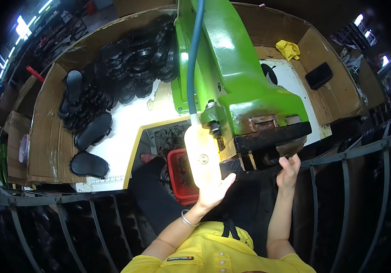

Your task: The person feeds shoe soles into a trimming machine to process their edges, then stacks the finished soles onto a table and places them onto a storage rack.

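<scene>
A black sole is pressed up under the dark lower block of the green machine. My left hand, a bangle on its wrist, grips the sole's left end just below a glaring lamp. My right hand holds its right end, fingers reaching up to the block's worn edge. The machine hides much of the sole.
Several black soles lie heaped on the white bench to the left, inside cardboard walls. A red basket sits below the machine. A yellow rag and a black pad lie far right. A metal rail runs in front.
</scene>
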Motion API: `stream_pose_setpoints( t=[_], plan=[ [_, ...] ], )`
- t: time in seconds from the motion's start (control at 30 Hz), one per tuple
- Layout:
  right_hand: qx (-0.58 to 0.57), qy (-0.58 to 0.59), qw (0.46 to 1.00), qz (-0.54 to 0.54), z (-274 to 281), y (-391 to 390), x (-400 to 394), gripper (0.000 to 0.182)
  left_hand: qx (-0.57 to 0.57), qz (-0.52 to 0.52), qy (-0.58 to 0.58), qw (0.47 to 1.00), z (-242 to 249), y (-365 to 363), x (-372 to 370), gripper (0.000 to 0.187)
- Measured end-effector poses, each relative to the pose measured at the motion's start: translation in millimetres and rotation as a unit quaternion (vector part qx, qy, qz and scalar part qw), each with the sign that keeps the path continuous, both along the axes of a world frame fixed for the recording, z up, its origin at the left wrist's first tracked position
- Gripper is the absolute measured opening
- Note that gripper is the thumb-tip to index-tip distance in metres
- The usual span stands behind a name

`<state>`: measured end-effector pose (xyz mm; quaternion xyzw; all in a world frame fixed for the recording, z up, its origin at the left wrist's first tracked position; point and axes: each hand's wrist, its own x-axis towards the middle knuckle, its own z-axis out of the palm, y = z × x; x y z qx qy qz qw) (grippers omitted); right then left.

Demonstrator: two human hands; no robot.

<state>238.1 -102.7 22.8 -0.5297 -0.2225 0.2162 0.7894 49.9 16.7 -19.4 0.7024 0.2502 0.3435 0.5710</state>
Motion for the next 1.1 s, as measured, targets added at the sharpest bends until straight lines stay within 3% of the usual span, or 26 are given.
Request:
stream_pose_setpoints(
  t=[0.17, 0.2, 0.23, 0.33, 0.53, 0.57, 0.6, 0.73, 0.87, 0.93, 1.03, 1.1],
  plan=[
    [0.043, 0.033, 0.998, 0.04, -1.5, 23.7, 3.6, 0.033, -0.101, 0.01, -0.081, 0.991, -9.0, 2.2, -14.3, 0.044],
    [0.055, 0.04, 0.997, 0.04, -3.1, 29.8, -1.2, 0.032, -0.084, 0.02, -0.109, 0.99, -2.0, 7.3, -18.3, 0.048],
    [0.052, 0.036, 0.996, 0.057, -2.3, 34.1, -6.4, 0.031, 0.018, 0.064, -0.089, 0.994, 22.2, 17.2, -19.6, 0.034],
    [0.024, 0.082, 0.994, 0.074, -18.8, 37.9, -19.6, 0.035, -0.043, 0.066, -0.115, 0.99, 35.4, 37.1, -33.6, 0.016],
    [0.006, -0.016, 0.984, 0.178, -37.5, 46.4, -56.4, 0.045, -0.218, 0.086, -0.176, 0.956, 21.8, 61.8, -69.6, 0.022],
    [-0.012, 0.009, 0.987, 0.161, -38.4, 49.7, -62.9, 0.049, -0.246, 0.096, -0.182, 0.947, 18.3, 63.6, -75.5, 0.021],
    [0.003, 0.051, 0.989, 0.138, -22.8, 60.6, -73.3, 0.036, -0.272, 0.104, -0.187, 0.938, 13.3, 65.0, -81.5, 0.02],
    [-0.06, -0.025, 0.989, 0.13, -15.9, 69.1, -80.8, 0.04, -0.347, 0.061, -0.177, 0.919, -18.9, 58.5, -105.9, 0.016],
    [-0.062, -0.07, 0.989, 0.118, -17.1, 71.2, -77.6, 0.036, -0.123, -0.113, 0.038, 0.985, -20.2, 50.8, -96.7, 0.022],
    [-0.046, -0.053, 0.992, 0.104, -20.5, 71.0, -81.6, 0.035, 0.081, -0.086, 0.059, 0.991, 25.4, 38.6, -57.2, 0.026],
    [-0.015, -0.037, 0.998, 0.038, -35.5, 65.7, -93.7, 0.039, -0.043, -0.043, -0.019, 0.998, 4.6, 25.6, -18.7, 0.019],
    [-0.04, -0.066, 0.996, 0.045, -48.0, 50.7, -95.1, 0.041, -0.06, -0.049, -0.074, 0.994, -16.1, 21.9, -8.3, 0.021]
  ],
)
